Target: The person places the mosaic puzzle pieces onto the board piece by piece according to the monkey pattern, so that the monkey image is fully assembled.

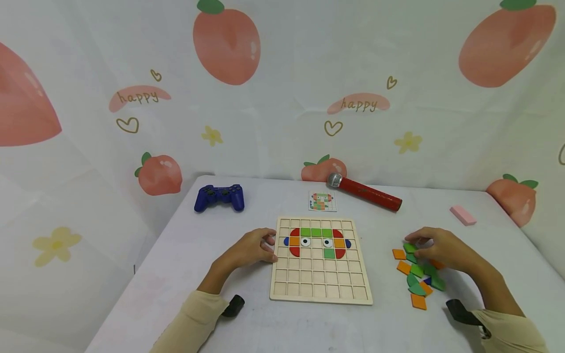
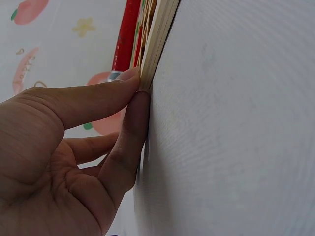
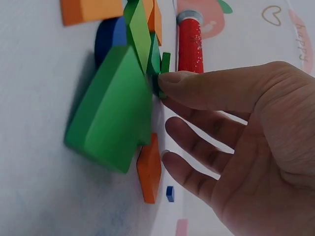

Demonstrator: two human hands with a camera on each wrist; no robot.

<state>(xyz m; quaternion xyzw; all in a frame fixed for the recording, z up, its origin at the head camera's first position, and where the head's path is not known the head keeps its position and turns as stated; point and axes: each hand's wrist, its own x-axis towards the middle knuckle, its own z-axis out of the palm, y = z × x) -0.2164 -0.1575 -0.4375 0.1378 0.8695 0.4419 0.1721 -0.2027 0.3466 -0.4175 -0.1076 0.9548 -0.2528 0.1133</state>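
Observation:
On the table lies a square wooden grid board [image 1: 312, 277] with coloured pieces set in its upper rows, among them two eye pieces. My left hand [image 1: 253, 248] is at its left edge, thumb [image 2: 106, 101] and a finger touching the rim. Over a loose heap of pieces right of the board, my right hand [image 1: 443, 247] pinches a green piece [image 1: 410, 247] between thumb and index finger, its other fingers loosely bent. Below it lie a large green piece [image 3: 110, 113], orange squares [image 1: 418, 301] and a blue piece [image 3: 110, 39].
Behind the board lie a small pattern card [image 1: 322, 201] and a red microphone [image 1: 371, 194]. A blue game controller [image 1: 219, 198] sits at the back left, a pink block [image 1: 463, 215] at the back right. A peach-printed cloth [image 1: 273, 113] hangs behind the table.

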